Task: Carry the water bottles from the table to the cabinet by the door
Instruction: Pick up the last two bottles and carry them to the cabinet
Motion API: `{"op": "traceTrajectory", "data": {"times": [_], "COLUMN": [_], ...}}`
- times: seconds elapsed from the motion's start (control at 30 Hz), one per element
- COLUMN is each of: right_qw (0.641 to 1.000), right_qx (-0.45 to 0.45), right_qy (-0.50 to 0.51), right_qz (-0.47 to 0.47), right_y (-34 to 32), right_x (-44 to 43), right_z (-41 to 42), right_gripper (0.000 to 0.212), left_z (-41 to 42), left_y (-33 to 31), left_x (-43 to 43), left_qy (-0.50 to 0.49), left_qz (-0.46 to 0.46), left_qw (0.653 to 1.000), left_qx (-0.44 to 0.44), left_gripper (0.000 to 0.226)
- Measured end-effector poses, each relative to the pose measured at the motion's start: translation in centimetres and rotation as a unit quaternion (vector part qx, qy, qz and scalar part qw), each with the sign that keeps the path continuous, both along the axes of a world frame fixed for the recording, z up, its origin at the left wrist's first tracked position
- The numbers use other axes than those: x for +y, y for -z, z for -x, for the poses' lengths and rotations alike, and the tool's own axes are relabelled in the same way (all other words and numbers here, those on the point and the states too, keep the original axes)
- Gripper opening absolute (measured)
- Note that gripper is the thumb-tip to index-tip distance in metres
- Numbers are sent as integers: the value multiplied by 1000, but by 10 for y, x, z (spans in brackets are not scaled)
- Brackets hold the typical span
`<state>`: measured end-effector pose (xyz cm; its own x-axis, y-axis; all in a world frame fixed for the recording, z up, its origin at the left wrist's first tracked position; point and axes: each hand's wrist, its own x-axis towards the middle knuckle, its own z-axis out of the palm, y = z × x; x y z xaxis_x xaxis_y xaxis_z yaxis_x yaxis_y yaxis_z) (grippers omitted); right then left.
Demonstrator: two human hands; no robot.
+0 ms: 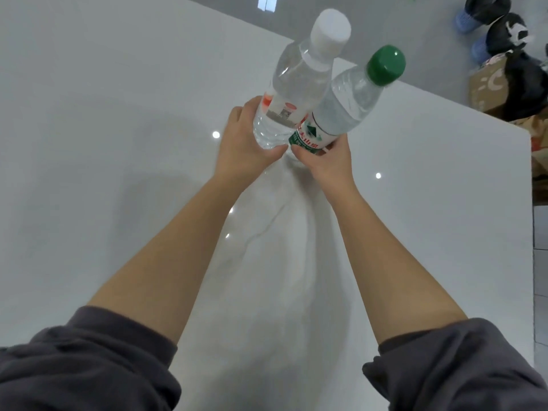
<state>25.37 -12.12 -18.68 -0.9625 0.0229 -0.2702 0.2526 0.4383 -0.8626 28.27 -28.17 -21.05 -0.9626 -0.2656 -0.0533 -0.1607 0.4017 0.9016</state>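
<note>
My left hand (240, 143) grips the lower body of a clear water bottle (296, 81) with a white cap and a red-and-white label. My right hand (323, 158) holds the base of a second water bottle (347, 105), which has a green cap and a green-and-white label. Both bottles are tilted away from me and lean against each other at label height. They are held over the glossy white table (118, 114), whether lifted or touching it I cannot tell.
The table's far edge runs diagonally from top centre to a corner at the right (527, 134). Beyond it on the grey floor are a cardboard box (489, 87), dark bags (522, 72) and blue shoes (465, 22). Brown paper (539, 155) lies past the right edge.
</note>
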Motion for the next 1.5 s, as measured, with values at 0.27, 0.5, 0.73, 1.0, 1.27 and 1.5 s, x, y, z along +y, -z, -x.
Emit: {"op": "traceTrajectory", "data": {"times": [0.27, 0.5, 0.73, 1.0, 1.27, 1.5], "right_qw": [999, 995, 980, 948, 861, 769], "right_qx": [-9, -84, -97, -98, -49, 86], "right_qy": [-49, 54, 172, 301, 505, 632], "right_qz": [-1, -23, -30, -38, -34, -25], "right_y": [-23, -25, -27, -36, -84, -168], "right_x": [47, 127, 198, 290, 353, 395], "right_z": [-106, -242, -363, -513, -610, -624], "right_gripper": [31, 29, 35, 20, 40, 62], "left_z": [-82, -175, -252, -356, -417, -415], "left_y": [-19, -20, -33, -41, -84, -170], "left_x": [27, 93, 185, 307, 432, 526], "left_qy": [127, 299, 401, 526, 657, 745], "left_qz": [-36, -3, 22, 33, 9, -36], "left_qw": [988, 949, 901, 836, 744, 664], "left_qx": [-86, -97, -163, -153, -120, -42], "left_gripper": [71, 77, 59, 63, 60, 67]}}
